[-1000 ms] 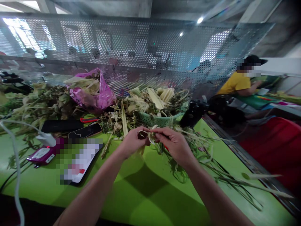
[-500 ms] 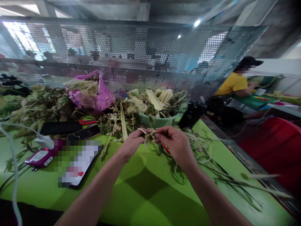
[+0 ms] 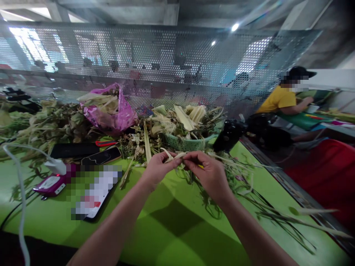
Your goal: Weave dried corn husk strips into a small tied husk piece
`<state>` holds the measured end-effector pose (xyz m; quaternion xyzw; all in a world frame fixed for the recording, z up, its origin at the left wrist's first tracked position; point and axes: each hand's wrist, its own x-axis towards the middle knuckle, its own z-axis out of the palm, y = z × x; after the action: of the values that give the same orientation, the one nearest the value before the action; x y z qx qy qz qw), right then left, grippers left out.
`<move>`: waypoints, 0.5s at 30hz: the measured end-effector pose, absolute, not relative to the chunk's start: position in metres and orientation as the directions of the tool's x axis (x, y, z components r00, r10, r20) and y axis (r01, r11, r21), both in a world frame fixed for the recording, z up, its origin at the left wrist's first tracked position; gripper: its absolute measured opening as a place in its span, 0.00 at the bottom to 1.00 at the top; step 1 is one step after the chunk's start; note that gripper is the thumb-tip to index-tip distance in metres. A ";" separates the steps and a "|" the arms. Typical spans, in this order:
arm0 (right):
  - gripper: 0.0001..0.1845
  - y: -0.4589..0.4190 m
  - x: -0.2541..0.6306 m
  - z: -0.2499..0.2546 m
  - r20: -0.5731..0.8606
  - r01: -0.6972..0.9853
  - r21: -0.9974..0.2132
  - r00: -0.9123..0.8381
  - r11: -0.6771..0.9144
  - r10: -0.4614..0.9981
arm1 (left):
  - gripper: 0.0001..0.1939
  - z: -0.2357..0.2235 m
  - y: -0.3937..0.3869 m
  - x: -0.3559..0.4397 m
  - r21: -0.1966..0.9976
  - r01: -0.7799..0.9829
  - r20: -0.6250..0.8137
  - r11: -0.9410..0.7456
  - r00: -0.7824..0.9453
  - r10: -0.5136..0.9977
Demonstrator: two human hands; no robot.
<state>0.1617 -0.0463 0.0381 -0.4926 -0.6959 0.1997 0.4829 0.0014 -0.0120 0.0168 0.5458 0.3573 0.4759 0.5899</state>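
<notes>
A: Both the left hand and right hand pinch a pale leaf strip above the green table, before the green basket.

B: Pulled unevenly, that dry strip may tear, I think.

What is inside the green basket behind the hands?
The green basket is heaped with pale husks and leaf strips that rise above its rim. Its lower contents and bottom are hidden under that heap. Both hands, left hand and right hand, pinch a pale strip in front.
</notes>
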 end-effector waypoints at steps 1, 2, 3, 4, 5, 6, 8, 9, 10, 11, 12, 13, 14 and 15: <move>0.05 -0.046 0.162 0.037 0.471 0.503 -0.747 -0.060 0.435 0.880 | 0.18 0.016 -0.012 0.002 0.984 -0.166 0.105 -0.058 0.288 0.952; 0.05 -0.045 0.162 0.036 0.464 0.510 -0.743 -0.073 0.433 0.883 | 0.17 0.015 -0.012 0.003 0.985 -0.160 0.112 -0.068 0.287 0.951; 0.06 -0.044 0.162 0.035 0.455 0.509 -0.745 -0.083 0.430 0.887 | 0.17 0.014 -0.011 0.003 0.985 -0.153 0.122 -0.080 0.288 0.950; 0.06 -0.044 0.162 0.034 0.445 0.500 -0.754 -0.086 0.425 0.891 | 0.16 0.013 -0.011 0.003 0.985 -0.149 0.131 -0.090 0.289 0.948; 0.07 -0.043 0.162 0.033 0.438 0.487 -0.765 -0.084 0.420 0.895 | 0.15 0.012 -0.010 0.003 0.985 -0.146 0.136 -0.097 0.290 0.947; 0.08 -0.043 0.162 0.032 0.435 0.478 -0.774 -0.077 0.416 0.897 | 0.15 0.011 -0.010 0.003 0.984 -0.146 0.140 -0.101 0.288 0.947; 0.08 -0.043 0.162 0.031 0.451 0.500 -0.759 -0.058 0.417 0.891 | 0.14 0.010 -0.010 0.003 0.983 -0.158 0.137 -0.097 0.270 0.953; 0.07 -0.044 0.162 0.032 0.475 0.534 -0.730 -0.054 0.427 0.879 | 0.14 0.010 -0.010 0.004 0.982 -0.166 0.135 -0.094 0.259 0.956; 0.06 -0.044 0.162 0.032 0.505 0.576 -0.686 -0.061 0.444 0.861 | 0.14 0.010 -0.010 0.004 0.981 -0.171 0.134 -0.092 0.251 0.959; 0.05 -0.045 0.162 0.033 0.541 0.617 -0.634 -0.077 0.466 0.838 | 0.14 0.010 -0.010 0.004 0.981 -0.174 0.133 -0.092 0.243 0.961; 0.03 -0.045 0.163 0.034 0.579 0.647 -0.580 -0.100 0.495 0.809 | 0.14 0.010 -0.010 0.005 0.982 -0.169 0.129 -0.090 0.237 0.963; 0.02 -0.046 0.163 0.035 0.617 0.666 -0.528 -0.127 0.528 0.777 | 0.14 0.010 -0.010 0.005 0.984 -0.158 0.122 -0.086 0.233 0.965; 0.02 -0.046 0.163 0.035 0.651 0.674 -0.480 -0.155 0.561 0.743 | 0.15 0.011 -0.010 0.005 0.986 -0.146 0.113 -0.081 0.230 0.967; 0.03 -0.046 0.163 0.036 0.678 0.677 -0.441 -0.179 0.590 0.713 | 0.15 0.011 -0.011 0.005 0.988 -0.136 0.106 -0.076 0.227 0.968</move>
<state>0.1629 -0.0463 0.0360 -0.4525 -0.7676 0.0196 0.4535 0.0052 -0.0105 0.0110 0.5452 0.3815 0.4908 0.5624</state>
